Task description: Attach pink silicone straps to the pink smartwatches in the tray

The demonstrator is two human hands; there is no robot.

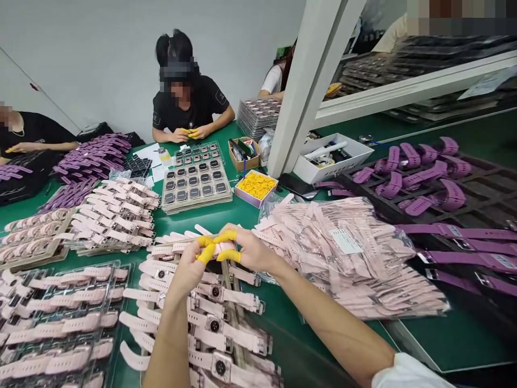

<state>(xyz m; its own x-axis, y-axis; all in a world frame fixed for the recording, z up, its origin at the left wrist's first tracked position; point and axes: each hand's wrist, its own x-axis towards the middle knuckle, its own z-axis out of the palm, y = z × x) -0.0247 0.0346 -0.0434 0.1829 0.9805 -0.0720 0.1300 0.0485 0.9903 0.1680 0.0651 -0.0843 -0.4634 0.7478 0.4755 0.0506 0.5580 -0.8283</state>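
Near the middle of the view, my left hand (189,269) and my right hand (248,249) meet, with yellow finger cots on their fingertips. Between them is a pale pink watch strap (221,248), pinched from both sides. The fingers cover much of it, so I cannot tell whether a watch body is attached. Below my hands lies a tray of pink-strapped smartwatches (215,325), several with their round back sensors facing up. A heap of pink straps (307,237) in clear plastic lies to the right of my right hand.
Pink watches in clear trays (60,320) fill the left. Ahead are a tray of watch bodies (196,186), a box of yellow finger cots (256,188) and a white post (302,86). Purple straps (428,178) lie right. A co-worker (188,102) sits opposite, hands together.
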